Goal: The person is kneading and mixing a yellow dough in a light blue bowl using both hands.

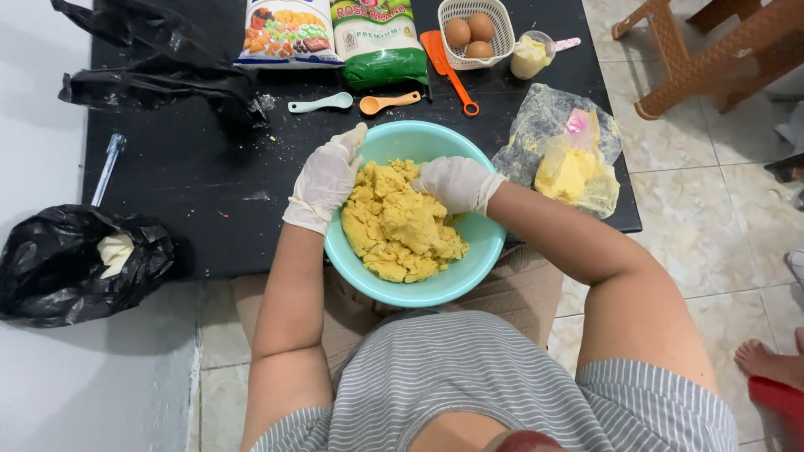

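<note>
A light teal bowl (469, 268) sits at the near edge of a low black table (201, 176) and holds a crumbly lump of yellow dough (400, 228). My left hand (327, 177), in a white glove, rests against the bowl's left rim with fingers spread and palm toward the dough. My right hand (452, 180), also gloved, presses down on the top of the dough near the far side of the bowl, fingers curled into it.
On the table behind the bowl lie two bags of ingredients (335, 33), a basket of eggs (476, 32), spoons (352, 102), an orange spatula (448, 67) and a clear bag of yellow fat (569, 167). Black plastic bags (75, 264) lie left. A chair (720, 50) stands right.
</note>
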